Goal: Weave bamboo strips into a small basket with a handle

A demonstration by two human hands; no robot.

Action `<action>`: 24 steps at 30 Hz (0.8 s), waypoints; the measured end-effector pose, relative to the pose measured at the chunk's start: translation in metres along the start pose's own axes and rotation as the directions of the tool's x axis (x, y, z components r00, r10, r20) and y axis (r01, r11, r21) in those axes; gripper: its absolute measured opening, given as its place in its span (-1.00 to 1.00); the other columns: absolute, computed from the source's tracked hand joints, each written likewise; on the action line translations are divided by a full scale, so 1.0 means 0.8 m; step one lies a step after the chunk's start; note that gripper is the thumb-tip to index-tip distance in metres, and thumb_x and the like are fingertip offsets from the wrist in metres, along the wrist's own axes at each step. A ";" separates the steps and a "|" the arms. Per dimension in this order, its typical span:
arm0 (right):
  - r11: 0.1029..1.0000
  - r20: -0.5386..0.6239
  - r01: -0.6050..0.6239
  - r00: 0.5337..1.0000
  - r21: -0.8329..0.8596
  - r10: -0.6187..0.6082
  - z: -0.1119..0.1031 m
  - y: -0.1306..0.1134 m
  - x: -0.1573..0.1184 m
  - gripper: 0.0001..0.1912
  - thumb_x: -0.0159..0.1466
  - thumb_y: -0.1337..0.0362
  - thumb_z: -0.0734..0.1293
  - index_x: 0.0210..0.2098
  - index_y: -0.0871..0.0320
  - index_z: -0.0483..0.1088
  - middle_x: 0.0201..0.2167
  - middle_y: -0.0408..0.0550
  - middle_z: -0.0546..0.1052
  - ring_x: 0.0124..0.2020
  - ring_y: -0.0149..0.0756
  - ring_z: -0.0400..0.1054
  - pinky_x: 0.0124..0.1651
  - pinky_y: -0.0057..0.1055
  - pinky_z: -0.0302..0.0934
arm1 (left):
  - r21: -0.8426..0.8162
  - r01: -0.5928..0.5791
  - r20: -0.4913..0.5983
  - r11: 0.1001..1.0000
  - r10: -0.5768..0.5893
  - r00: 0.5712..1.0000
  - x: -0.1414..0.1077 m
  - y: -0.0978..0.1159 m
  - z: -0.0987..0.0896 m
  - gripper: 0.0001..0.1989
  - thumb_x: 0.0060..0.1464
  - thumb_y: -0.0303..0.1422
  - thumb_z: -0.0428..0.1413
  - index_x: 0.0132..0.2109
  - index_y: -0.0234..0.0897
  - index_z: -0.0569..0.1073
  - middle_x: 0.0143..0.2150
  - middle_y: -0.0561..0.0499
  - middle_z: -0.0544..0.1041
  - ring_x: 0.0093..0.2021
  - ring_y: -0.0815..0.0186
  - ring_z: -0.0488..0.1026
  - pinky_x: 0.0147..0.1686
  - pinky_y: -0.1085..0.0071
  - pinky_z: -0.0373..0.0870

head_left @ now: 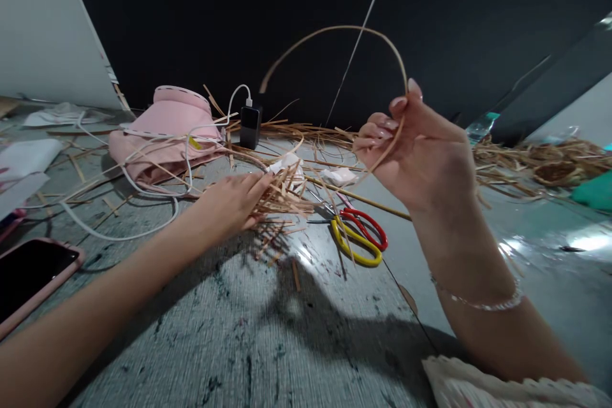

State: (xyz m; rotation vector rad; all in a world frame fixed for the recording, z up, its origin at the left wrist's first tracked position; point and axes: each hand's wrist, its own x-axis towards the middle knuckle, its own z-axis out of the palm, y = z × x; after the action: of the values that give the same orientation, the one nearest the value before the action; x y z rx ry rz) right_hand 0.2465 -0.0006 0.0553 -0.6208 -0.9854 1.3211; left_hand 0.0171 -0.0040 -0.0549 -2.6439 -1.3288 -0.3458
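Observation:
Raised on the right, my right hand (406,146) pinches a thin, straw-coloured cane strip (335,28) between thumb and fingers. The strip arches up and over to the left, its free end hanging in the air near the black power bank. Its lower part runs down past my palm. My left hand (229,203) lies low, fingers stretched over the near edge of a heap of short cane offcuts (282,197); the fingertips are partly lost among the pieces. Scissors (358,239) with one red and one yellow handle rest between the hands, blades toward the heap.
A pink sun visor (167,121) stands at the left, with a white cable (119,239) looped around it and plugged into a black power bank (250,126). A phone (38,274) lies front left. More cane strips (516,166) and a clear bottle (482,127) are at the right.

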 end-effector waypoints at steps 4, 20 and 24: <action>0.987 0.112 0.079 0.992 -0.139 -0.064 0.004 0.006 -0.008 -0.66 0.34 0.25 0.19 -0.56 0.07 0.36 -0.70 -0.30 -0.03 -0.67 -0.48 -0.07 -0.52 -0.47 0.09 | -0.139 0.070 -0.005 0.988 -0.071 0.997 -0.002 -0.005 -0.002 -0.30 0.18 -0.20 0.03 0.34 -0.30 -0.08 0.16 -0.24 0.37 0.03 0.03 0.42 -0.08 0.21 0.38; 0.764 0.337 0.365 0.919 -0.531 -0.205 0.005 0.036 -0.026 -0.75 0.23 0.18 0.36 -0.54 0.12 0.39 -0.68 -0.22 0.43 -0.79 -0.53 0.22 -0.80 -0.55 0.11 | -0.802 0.032 0.023 0.597 -0.022 0.999 0.007 0.025 -0.012 -0.35 0.18 -0.16 0.01 0.32 -0.25 0.01 0.32 -0.14 0.19 0.28 0.07 0.15 0.24 0.17 0.14; 0.761 0.333 0.383 0.914 -0.524 -0.231 -0.002 0.033 -0.020 -0.76 0.24 0.17 0.36 -0.52 0.13 0.41 -0.68 -0.21 0.43 -0.78 -0.53 0.23 -0.81 -0.56 0.12 | -0.827 0.003 -0.005 0.562 -0.013 1.000 0.008 0.029 -0.013 -0.37 0.21 -0.13 -0.02 0.32 -0.23 0.00 0.35 -0.11 0.14 0.30 0.13 0.12 0.27 0.25 0.09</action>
State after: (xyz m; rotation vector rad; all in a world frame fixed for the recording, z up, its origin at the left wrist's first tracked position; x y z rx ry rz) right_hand 0.2352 -0.0109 0.0287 -0.7163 -1.6595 0.7939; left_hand 0.0379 -0.0153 -0.0444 -3.3328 -1.3969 -1.2865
